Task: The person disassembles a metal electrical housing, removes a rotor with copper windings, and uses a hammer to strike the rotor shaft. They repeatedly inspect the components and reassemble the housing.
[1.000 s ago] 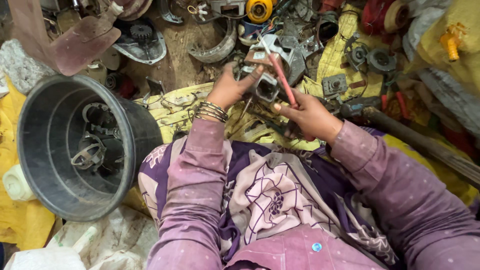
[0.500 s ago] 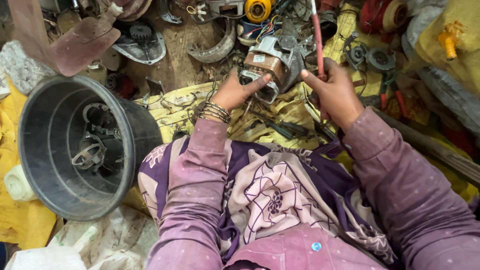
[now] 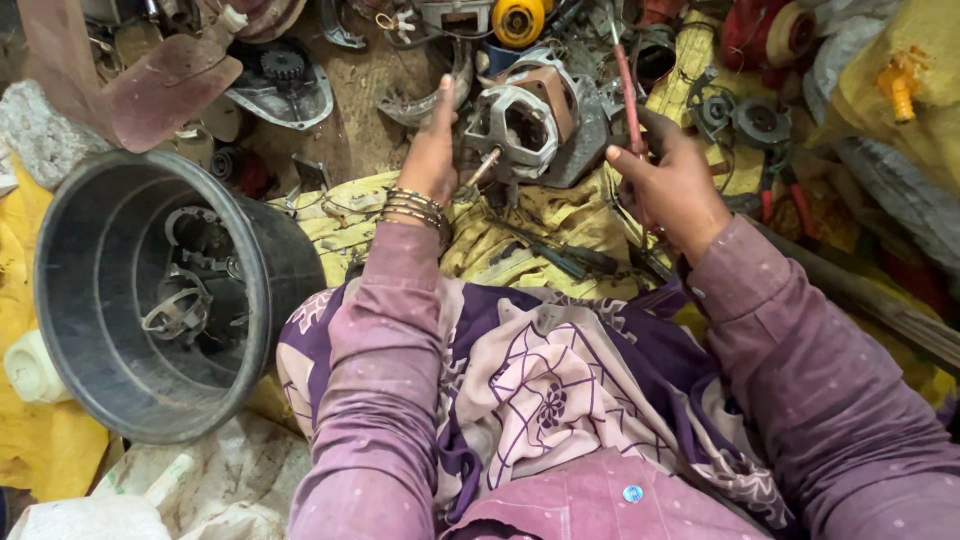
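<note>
In the head view, the left hand [image 3: 432,150] rests flat against the side of a small grey motor [image 3: 525,125] near the top middle, fingers apart, steadying it. The right hand [image 3: 672,180] has its grip closed on a red-handled tool [image 3: 628,95], held upright just right of the motor. The motor looks whole, so the work seems only begun. A black tub [image 3: 120,395] of metal parts sits at left.

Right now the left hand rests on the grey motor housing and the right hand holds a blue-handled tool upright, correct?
Not quite: the tool in the right hand has a red handle, not blue. The head view shows it. The left hand does rest on the grey motor housing.
</note>
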